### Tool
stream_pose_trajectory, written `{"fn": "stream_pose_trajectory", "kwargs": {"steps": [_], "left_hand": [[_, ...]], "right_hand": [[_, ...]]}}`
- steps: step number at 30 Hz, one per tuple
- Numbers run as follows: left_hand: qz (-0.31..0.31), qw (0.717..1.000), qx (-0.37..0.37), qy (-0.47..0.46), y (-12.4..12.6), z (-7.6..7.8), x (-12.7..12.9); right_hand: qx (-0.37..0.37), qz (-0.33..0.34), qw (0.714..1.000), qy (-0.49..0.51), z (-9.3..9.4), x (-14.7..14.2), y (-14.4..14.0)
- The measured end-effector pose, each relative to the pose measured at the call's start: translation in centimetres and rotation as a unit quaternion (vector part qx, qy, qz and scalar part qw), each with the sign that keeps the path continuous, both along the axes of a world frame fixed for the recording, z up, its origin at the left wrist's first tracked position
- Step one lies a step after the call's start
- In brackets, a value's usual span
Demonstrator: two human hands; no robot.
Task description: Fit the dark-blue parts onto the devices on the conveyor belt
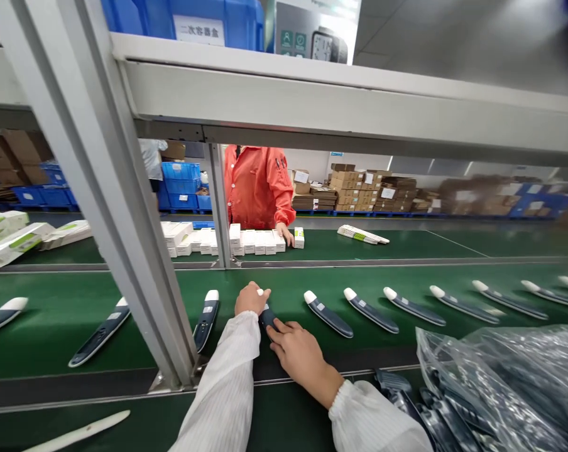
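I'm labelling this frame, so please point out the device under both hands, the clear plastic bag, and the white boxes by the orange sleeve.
Device (266,316), head view: dark body between the hands.
Plastic bag (510,376), head view: crinkled top.
White boxes (256,242), head view: middle of the row.

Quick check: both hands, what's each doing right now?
Left hand: closed on the white end of the handheld device.
Right hand: open, fingers resting on the device.

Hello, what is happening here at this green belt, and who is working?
A person in white sleeves has both hands on one dark handheld device on the green conveyor belt: left hand at its white tip, right hand at its body. Similar devices lie in a row along the belt. Across it, a co-worker in an orange coat touches white boxes.
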State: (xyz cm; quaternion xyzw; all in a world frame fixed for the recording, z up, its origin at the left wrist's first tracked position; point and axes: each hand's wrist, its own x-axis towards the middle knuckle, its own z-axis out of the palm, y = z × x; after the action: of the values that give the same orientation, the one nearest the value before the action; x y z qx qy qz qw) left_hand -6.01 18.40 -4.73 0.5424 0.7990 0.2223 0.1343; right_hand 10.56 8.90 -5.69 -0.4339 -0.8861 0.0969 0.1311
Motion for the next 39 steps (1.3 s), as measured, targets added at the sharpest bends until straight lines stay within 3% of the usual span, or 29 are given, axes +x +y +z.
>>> {"fn": "stream_pose_trajectory", "kwargs": {"steps": [5, 9, 11, 14, 17, 20, 22, 28, 32, 36, 39], "left_hand": [[-0.050, 0.998, 0.007, 0.034, 0.1, 0.3, 0.7], [-0.033, 0.994, 0.088, 0.061, -0.1, 1.8, -0.5], [0.022, 0.989, 0.111, 0.090, -0.4, 2.6, -1.3], [0.077, 0.989, 0.067, 0.106, -0.9, 3.4, -2.0], [0.082, 0.992, -0.002, 0.093, -1.3, 3.1, -2.1], [0.075, 0.994, -0.044, 0.062, -1.5, 2.3, -2.4], [0.067, 0.995, -0.058, 0.038, -1.5, 1.9, -2.9], [0.075, 0.995, -0.070, -0.003, -1.4, 1.6, -3.8], [0.057, 0.996, -0.061, -0.025, -1.0, 1.2, -4.0], [0.033, 0.996, -0.052, -0.057, -0.2, 0.8, -4.1], [0.021, 0.996, -0.044, -0.077, 0.4, 0.7, -3.8]], "right_hand": [[-0.010, -0.020, 1.000, 0.005, 1.8, 1.1, 0.5], [-0.036, 0.016, 0.997, 0.062, 4.9, 7.9, -0.4], [-0.057, -0.039, 0.997, 0.043, 5.8, 12.5, -1.8], [-0.077, -0.124, 0.988, -0.041, 5.0, 18.1, -3.9], [-0.100, -0.141, 0.983, -0.058, 1.9, 20.6, -5.1], [-0.093, -0.163, 0.981, -0.043, -0.6, 20.5, -5.4], [-0.078, -0.173, 0.981, -0.034, -1.0, 19.8, -5.2], [-0.085, -0.151, 0.984, -0.026, 2.1, 15.3, -4.4], [-0.060, -0.122, 0.986, -0.093, 4.2, 11.9, -4.5], [-0.088, -0.161, 0.975, -0.128, 4.5, 12.6, -5.5], [-0.119, -0.143, 0.977, -0.104, 4.2, 13.8, -6.6]]}}
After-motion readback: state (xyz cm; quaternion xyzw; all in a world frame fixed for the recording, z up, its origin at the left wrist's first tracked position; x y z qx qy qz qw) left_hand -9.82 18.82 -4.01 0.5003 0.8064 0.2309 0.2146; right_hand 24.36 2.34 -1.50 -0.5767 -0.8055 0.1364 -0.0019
